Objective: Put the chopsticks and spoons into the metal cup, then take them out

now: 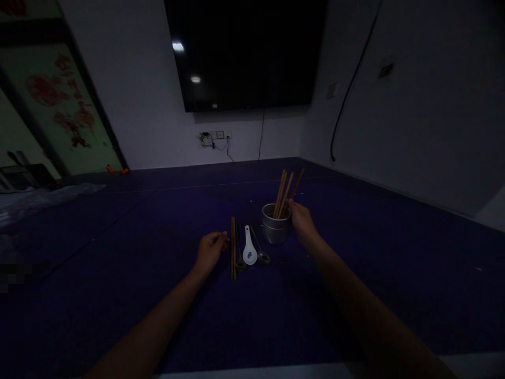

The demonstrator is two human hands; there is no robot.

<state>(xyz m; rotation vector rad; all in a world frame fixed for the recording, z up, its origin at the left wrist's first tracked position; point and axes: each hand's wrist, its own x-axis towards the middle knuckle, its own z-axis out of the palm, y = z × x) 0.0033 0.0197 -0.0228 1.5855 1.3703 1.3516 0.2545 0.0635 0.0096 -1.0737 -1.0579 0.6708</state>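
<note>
My right hand (303, 220) is at the rim of a metal utensil holder (275, 230) with small holes in its side. Its fingers are closed on a wooden chopstick (297, 182) that leans to the right. Several other chopsticks (281, 192) stand in the holder. My left hand (211, 252) rests on the purple surface with loosely curled fingers and nothing visible in them. Just right of it lies a pair of chopsticks (233, 252). Beside these are a dark metal spoon (240, 263), a white spoon with a blue pattern (250, 253) and another metal spoon (263, 257).
The room is dim. A purple covering (158, 221) spreads across the broad surface to the wall. Crumpled clear plastic (51, 202) lies at the left. A large television (252, 52) hangs above wall sockets (215, 136), and a black cable (351, 84) runs down the right wall.
</note>
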